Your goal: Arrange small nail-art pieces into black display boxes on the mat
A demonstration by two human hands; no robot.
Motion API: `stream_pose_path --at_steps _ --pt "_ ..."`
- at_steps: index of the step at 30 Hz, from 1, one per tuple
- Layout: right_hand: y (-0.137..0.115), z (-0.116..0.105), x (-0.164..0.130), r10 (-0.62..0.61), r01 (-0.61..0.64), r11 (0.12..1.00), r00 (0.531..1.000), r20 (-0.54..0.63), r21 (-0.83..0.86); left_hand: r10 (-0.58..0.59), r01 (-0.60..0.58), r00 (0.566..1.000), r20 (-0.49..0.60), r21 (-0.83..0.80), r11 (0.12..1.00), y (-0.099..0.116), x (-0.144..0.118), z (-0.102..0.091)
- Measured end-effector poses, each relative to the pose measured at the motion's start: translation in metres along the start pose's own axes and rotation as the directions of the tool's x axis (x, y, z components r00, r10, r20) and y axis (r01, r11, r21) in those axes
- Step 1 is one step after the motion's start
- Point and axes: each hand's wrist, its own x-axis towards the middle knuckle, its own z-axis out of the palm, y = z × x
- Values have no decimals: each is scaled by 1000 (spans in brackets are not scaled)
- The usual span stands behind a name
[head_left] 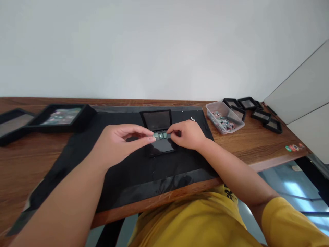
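Note:
A short row of small green blocky pieces (161,136), at least one with a pale mark, sits between my hands above an opened black case (156,120). My left hand (125,140) pinches the row's left end between thumb and index finger. At the right end, the thumb and index finger of my right hand (186,134) are closed together; whether they grip a piece or only touch it is hidden. The case's dark-windowed lid stands tilted up at the back, and its glossy lower half (160,145) lies flat on the black mat (128,178).
A clear plastic tub (226,107) of small mixed pieces stands right of the mat. Several black frames (248,103) lie behind it. More black frames (61,118) are at left. Small round coloured pieces (294,147) lie near the table's right edge. A wall rises behind.

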Motion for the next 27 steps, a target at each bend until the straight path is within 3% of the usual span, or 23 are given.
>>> stream_pose_path --at_steps 4,9,12,18,27 --pt "-3 -1 1 29 -27 999 997 69 -38 -67 41 984 164 157 987 -2 3 -7" --pt "-5 0 1 35 -32 998 997 69 -54 -128 48 944 303 257 965 -11 5 -9" --pt "-6 2 2 58 -56 997 997 45 -49 -131 32 937 324 294 955 -17 4 -8" --pt "-8 6 4 33 -27 997 997 74 -75 -116 -2 958 263 409 913 -22 4 -9" --pt "2 -3 -1 -17 19 1000 993 119 -13 -165 4 927 337 431 902 -20 6 -19"
